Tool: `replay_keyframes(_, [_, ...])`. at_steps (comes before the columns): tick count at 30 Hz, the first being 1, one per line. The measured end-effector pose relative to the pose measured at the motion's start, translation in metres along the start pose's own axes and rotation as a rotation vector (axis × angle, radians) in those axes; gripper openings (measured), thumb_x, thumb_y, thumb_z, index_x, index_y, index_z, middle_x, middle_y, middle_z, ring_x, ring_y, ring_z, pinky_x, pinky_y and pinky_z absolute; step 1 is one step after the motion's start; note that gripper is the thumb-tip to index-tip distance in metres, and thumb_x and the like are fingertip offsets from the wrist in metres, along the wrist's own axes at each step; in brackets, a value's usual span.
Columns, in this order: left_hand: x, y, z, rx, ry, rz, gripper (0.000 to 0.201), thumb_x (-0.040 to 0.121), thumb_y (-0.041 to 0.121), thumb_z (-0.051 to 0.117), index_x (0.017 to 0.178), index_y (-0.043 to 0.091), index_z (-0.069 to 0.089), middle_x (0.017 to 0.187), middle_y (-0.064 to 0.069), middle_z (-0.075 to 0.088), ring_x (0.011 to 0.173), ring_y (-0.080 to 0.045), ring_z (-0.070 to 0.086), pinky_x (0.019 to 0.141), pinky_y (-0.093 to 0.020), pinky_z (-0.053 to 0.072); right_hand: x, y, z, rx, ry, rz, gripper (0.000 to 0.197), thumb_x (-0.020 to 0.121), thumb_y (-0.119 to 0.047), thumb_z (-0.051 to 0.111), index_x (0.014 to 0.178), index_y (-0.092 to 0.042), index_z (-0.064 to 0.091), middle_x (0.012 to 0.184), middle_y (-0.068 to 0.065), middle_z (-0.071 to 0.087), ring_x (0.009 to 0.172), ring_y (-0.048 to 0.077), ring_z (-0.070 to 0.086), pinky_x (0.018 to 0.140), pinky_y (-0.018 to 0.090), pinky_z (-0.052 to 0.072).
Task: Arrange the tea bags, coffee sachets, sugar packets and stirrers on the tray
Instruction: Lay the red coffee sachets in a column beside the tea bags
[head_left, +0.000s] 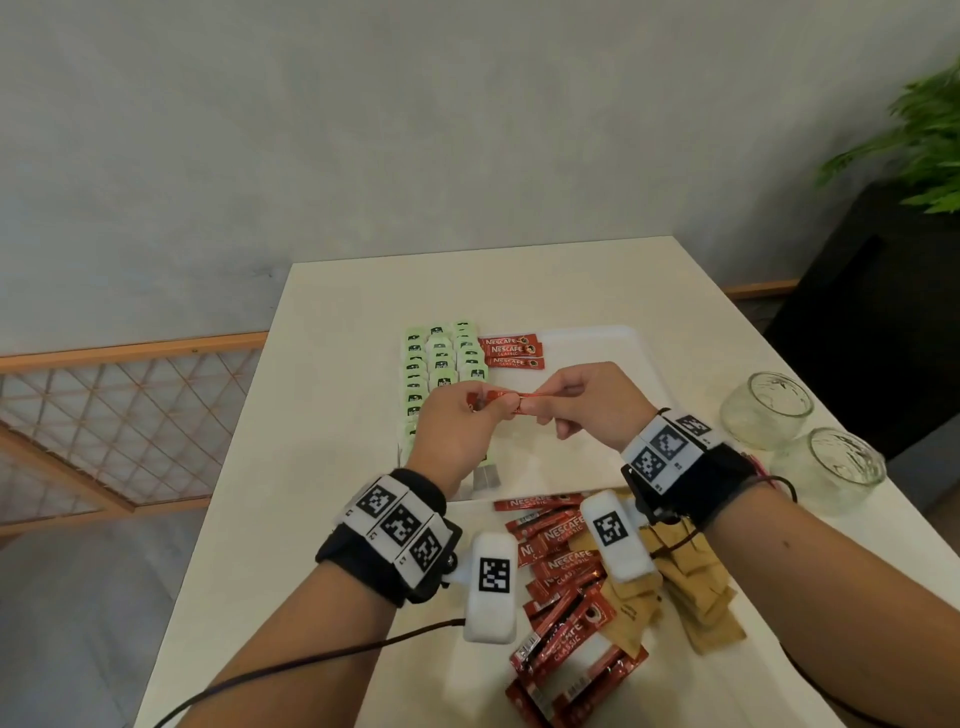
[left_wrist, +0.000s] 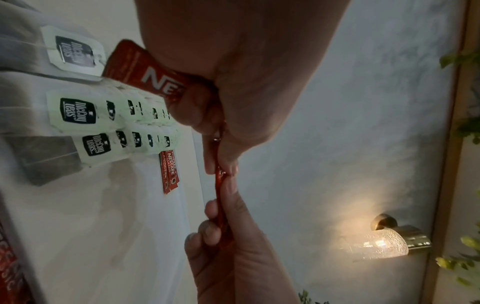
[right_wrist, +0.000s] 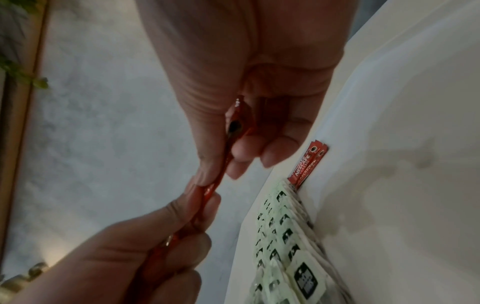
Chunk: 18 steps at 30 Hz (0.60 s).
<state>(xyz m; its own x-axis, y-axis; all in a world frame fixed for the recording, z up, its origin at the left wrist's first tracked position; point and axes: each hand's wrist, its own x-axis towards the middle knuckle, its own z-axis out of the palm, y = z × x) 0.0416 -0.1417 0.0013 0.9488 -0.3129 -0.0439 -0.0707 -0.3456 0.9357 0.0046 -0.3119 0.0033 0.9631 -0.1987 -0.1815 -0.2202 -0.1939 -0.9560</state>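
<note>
step in hand: coffee sachets; one red sachet (head_left: 501, 399) is held in the air over the white tray (head_left: 631, 358), stretched between both hands.
left hand (head_left: 451, 427): raised above the tray's left part, fingers curled, pinching the sachet's left end; a second red sachet (left_wrist: 140, 71) appears held in the same hand, judging by the left wrist view.
right hand (head_left: 589, 402): raised level with the left, thumb and fingers (right_wrist: 205, 164) closed on the sachet's right end.
on the tray: tea bags (head_left: 441, 364) in overlapping columns at the left; three coffee sachets (head_left: 511, 351) laid flat just beside them at the far edge.
off the tray: loose coffee sachets (head_left: 558, 561) and brown sugar packets (head_left: 696, 587) heaped on the counter (head_left: 332, 332) near the wrists.
stirrers: none visible.
next move (judgement): lower the held sachet flat, parallel to and just below the three laid ones, and release both ends together.
progress (judgement): tea bags done; coffee barely begun; sugar untouched.
</note>
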Motion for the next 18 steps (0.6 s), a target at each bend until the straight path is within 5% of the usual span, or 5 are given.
replay_keyframes(3, [0.009, -0.003, -0.001, -0.084, 0.043, -0.060, 0.018, 0.090, 0.026, 0.069, 0.079, 0.013, 0.074, 0.063, 0.003, 0.058, 0.039, -0.001, 0.037, 0.045, -0.018, 0.032, 0.010, 0.005, -0.010, 0.073, 0.056, 0.038, 0.020, 0.074, -0.016, 0.082, 0.083, -0.003, 0.069, 0.069, 0.011, 0.070, 0.046, 0.012, 0.054, 0.054, 0.025, 0.054])
replay_keyframes(6, [0.018, -0.003, -0.006, -0.069, -0.006, -0.099, 0.019, 0.093, 0.029, 0.066, 0.082, 0.015, 0.073, 0.053, 0.013, 0.050, 0.039, -0.001, 0.036, 0.047, -0.019, 0.031, 0.022, 0.011, -0.018, 0.173, 0.010, 0.078, 0.013, 0.083, -0.007, 0.072, 0.093, 0.001, 0.070, 0.079, 0.017, 0.071, 0.051, 0.013, 0.060, 0.060, 0.026, 0.058])
replay_keyframes(10, [0.036, -0.002, -0.017, -0.026, -0.115, -0.195, 0.007, 0.100, 0.021, 0.051, 0.098, 0.019, 0.057, 0.069, 0.008, 0.043, 0.052, -0.007, 0.036, 0.052, -0.019, 0.031, 0.047, 0.021, -0.029, 0.149, 0.073, 0.157, 0.016, 0.090, -0.003, 0.064, 0.102, 0.006, 0.066, 0.081, 0.016, 0.071, 0.052, 0.014, 0.062, 0.060, 0.026, 0.060])
replay_keyframes(14, [0.053, -0.004, -0.032, -0.156, -0.105, -0.292, 0.024, 0.100, 0.009, 0.046, 0.121, 0.008, 0.058, 0.087, 0.008, 0.063, 0.062, -0.008, 0.053, 0.051, -0.020, 0.046, 0.081, 0.040, -0.036, -0.031, 0.152, 0.276, 0.014, 0.088, -0.010, 0.068, 0.098, 0.000, 0.069, 0.079, 0.010, 0.068, 0.061, 0.017, 0.060, 0.067, 0.030, 0.060])
replay_keyframes(18, [0.064, -0.007, -0.039, -0.362, -0.084, -0.253, 0.028, 0.104, 0.016, 0.044, 0.123, 0.004, 0.061, 0.108, -0.004, 0.073, 0.079, -0.012, 0.063, 0.084, -0.031, 0.056, 0.111, 0.056, -0.026, -0.206, 0.189, 0.377, 0.009, 0.084, -0.016, 0.073, 0.087, -0.008, 0.070, 0.071, 0.010, 0.066, 0.059, 0.018, 0.058, 0.070, 0.032, 0.057])
